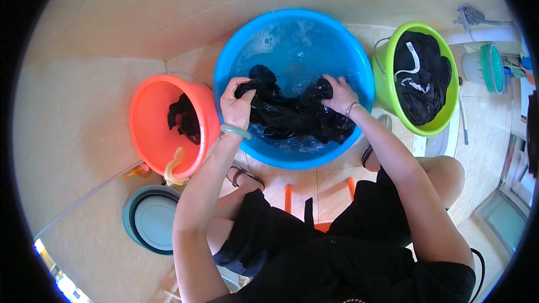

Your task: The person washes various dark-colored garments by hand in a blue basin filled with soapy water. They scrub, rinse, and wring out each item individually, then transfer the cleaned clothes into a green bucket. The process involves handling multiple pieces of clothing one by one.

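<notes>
A wet black garment (286, 113) is bunched up in a large round blue basin (292, 161) of soapy water. On its left end, my left hand (236, 101) grips the cloth between thumb and fingers near the basin's left wall. My right hand (340, 95) holds the garment's right end, its fingers curled over the fabric. The cloth between both hands sags into the water, and its exact kind is not clear. Foam (264, 40) floats toward the far side of the water.
An orange bucket (147, 118) with dark cloth in it leans left of the basin. To the right stands a green bucket (386, 84) with black clothing. A grey-green folding basin (130, 213) lies lower left. At the far right is a teal-rimmed container (494, 68). My sandalled feet flank the basin.
</notes>
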A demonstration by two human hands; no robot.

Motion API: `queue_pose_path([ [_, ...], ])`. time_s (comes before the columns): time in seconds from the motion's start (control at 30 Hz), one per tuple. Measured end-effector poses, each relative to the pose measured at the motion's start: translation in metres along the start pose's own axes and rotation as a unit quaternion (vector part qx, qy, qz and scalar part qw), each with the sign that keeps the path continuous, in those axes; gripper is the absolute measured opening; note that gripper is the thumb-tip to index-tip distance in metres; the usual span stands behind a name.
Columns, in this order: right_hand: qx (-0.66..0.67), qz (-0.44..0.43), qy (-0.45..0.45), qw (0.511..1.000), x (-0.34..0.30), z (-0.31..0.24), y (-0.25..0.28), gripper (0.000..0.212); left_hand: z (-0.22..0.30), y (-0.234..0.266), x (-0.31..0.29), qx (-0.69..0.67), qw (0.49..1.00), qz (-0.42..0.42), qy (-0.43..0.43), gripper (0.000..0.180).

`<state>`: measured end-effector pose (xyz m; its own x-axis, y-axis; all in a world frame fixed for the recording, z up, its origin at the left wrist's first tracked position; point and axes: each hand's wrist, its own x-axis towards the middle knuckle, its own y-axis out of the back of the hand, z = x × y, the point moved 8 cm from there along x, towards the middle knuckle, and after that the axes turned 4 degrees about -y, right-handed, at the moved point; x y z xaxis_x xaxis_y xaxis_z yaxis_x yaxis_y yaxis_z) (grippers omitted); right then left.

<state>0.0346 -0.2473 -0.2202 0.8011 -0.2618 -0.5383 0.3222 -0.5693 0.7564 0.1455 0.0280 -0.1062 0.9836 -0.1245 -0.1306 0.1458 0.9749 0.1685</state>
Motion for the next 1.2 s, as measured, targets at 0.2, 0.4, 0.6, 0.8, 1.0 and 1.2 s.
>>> queue_pose_path([
  [0.2, -0.122, -0.010, 0.031, 0.992, -0.047, -0.052, 0.016, 0.090, 0.098, -0.004, -0.038, 0.005, 0.996, -0.019, -0.088, 0.017],
  [0.4, 0.011, -0.078, 0.129, 0.988, -0.054, -0.099, 0.002, 0.056, 0.169, -0.003, -0.064, -0.026, 0.995, -0.012, -0.095, 0.016],
  [0.6, 0.121, 0.130, 0.137, 0.975, -0.057, -0.080, 0.051, 0.021, 0.184, 0.017, -0.062, -0.052, 0.993, -0.031, -0.098, 0.039],
  [0.8, 0.303, 0.157, 0.093, 0.935, -0.046, -0.064, 0.099, 0.026, 0.115, 0.049, -0.050, 0.148, 0.988, 0.040, -0.028, 0.022],
  [1.0, 0.624, -0.084, 0.034, 0.776, -0.097, -0.136, 0.143, 0.032, 0.044, 0.045, -0.060, -0.044, 0.983, 0.052, 0.168, 0.013],
  [1.2, 0.662, -0.178, 0.160, 0.710, -0.150, -0.184, 0.188, 0.032, 0.094, 0.000, -0.081, -0.251, 0.961, -0.010, 0.118, 0.019],
])
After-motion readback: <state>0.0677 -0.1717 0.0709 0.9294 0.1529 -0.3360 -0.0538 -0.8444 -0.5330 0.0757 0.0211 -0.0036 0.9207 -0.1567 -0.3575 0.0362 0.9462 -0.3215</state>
